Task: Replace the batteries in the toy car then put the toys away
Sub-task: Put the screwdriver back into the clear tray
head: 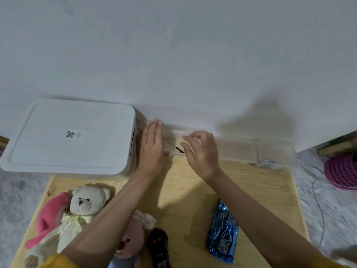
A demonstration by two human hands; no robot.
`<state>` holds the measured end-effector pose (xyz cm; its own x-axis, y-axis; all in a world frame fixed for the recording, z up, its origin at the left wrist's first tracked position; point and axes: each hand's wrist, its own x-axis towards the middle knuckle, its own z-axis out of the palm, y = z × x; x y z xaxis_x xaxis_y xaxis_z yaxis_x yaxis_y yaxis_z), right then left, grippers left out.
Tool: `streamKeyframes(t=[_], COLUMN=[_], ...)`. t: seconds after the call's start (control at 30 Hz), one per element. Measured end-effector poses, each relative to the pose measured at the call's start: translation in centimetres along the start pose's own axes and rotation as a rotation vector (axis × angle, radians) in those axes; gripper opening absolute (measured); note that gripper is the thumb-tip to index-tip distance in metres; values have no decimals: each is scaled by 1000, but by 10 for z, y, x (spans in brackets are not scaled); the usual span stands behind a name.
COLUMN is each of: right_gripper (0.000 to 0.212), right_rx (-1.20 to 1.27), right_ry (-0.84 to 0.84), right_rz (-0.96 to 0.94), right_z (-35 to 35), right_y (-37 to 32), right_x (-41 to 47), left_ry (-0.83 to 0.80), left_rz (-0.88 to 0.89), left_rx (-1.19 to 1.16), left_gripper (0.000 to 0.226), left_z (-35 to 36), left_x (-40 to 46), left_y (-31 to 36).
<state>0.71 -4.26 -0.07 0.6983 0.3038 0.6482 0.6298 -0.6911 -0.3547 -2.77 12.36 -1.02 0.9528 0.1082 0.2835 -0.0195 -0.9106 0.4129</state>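
Note:
A blue toy car (223, 232) lies on the wooden board (189, 190) at the lower right. A black remote control (158, 246) lies near the bottom middle. At the board's far edge stands a clear plastic box (241, 149) with a thin screwdriver (176, 147) inside. My left hand (152, 146) lies flat with straight fingers against the box's left end. My right hand (201, 151) hovers over the box with curled fingers, just right of the screwdriver; whether it holds anything I cannot tell.
A large white storage bin with a closed lid (71, 136) stands at the far left against the wall. A white teddy bear (85, 202), a pink plush (52, 215) and a pink-faced doll (131, 238) lie at lower left. A pink basket (342, 171) sits on the floor at right.

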Motion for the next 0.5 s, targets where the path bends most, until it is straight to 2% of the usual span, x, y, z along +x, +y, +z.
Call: streamKeyframes(t=[0.07, 0.13, 0.3, 0.5], right_gripper=[25, 28, 21, 17], right_rx=[-84, -68, -16, -33], right_ry=[6, -100, -264, -420], right_rz=[-23, 37, 57, 103], right_z=[-3, -2, -5, 4], right_y=[7, 11, 10, 8], right_x=[10, 17, 1, -21], left_ry=[21, 44, 32, -56], left_rz=[3, -3, -80, -10], left_rx=[-10, -11, 22, 13], left_gripper=[101, 95, 63, 25], left_z=[1, 0, -2, 5], left_x=[-1, -5, -14, -20], left_y=[0, 1, 7, 1])
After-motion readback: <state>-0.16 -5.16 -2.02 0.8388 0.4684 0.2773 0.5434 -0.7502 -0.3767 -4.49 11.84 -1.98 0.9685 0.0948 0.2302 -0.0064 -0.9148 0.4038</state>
